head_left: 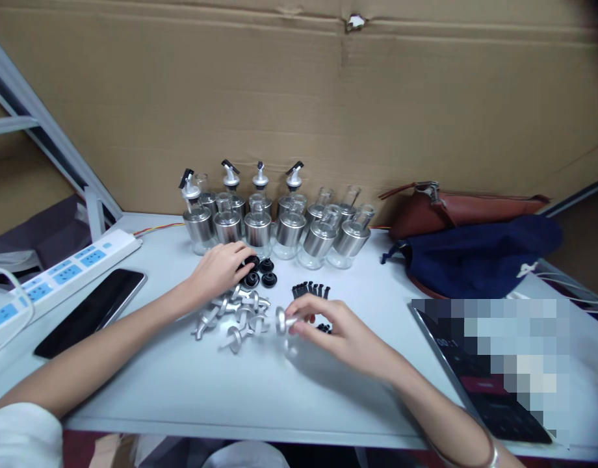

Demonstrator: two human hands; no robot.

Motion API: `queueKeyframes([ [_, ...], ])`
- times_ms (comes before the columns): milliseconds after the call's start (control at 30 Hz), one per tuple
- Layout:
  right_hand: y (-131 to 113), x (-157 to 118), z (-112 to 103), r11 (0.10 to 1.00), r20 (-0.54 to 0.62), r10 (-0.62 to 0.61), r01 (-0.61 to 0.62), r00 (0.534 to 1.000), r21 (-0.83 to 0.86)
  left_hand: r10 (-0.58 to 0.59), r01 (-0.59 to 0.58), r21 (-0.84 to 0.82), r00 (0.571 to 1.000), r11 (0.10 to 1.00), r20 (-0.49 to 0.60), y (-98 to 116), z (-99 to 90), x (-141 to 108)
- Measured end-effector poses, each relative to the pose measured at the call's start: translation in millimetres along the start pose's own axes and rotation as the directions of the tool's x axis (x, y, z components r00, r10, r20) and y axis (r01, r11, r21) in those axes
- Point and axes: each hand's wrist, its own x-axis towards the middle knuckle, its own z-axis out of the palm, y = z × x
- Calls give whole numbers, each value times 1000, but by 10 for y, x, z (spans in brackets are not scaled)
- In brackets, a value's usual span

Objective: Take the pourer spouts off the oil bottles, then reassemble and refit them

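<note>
My right hand pinches a silver pourer spout above the table, its round flange turned to the left. My left hand reaches over a small group of black rubber stoppers, its fingers curled onto one black stopper at the back. Just in front of that hand lies a loose pile of silver pourer spouts. Behind my right hand a row of black flip levers rests on the table. Small black parts show beside it, partly covered by my fingers.
Several glass-and-steel bottles stand against the cardboard wall, some topped with pourers. To the left are a power strip and a phone. A brown bag, blue cloth pouch and tablet lie right.
</note>
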Motion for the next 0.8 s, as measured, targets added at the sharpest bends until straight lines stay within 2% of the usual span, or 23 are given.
queueKeyframes([
  [133,38,-12,115,932,167,-109,159,980,-326,-8,8,-1,1000,1000,5,15,14,-8],
  [233,65,-9,184,892,189,-63,140,980,-430,-23,23,-10,1000,1000,-16,-16,28,-13],
  [367,58,-13,214,914,168,-14,81,986,-397,-25,24,-13,1000,1000,-15,-36,56,-13],
  [600,-7,-30,198,927,292,-72,172,954,-333,29,-28,-42,999,999,32,-17,65,-10],
  [800,-2,-27,208,926,297,-59,163,953,-340,86,-81,-74,994,994,67,-101,5,7],
])
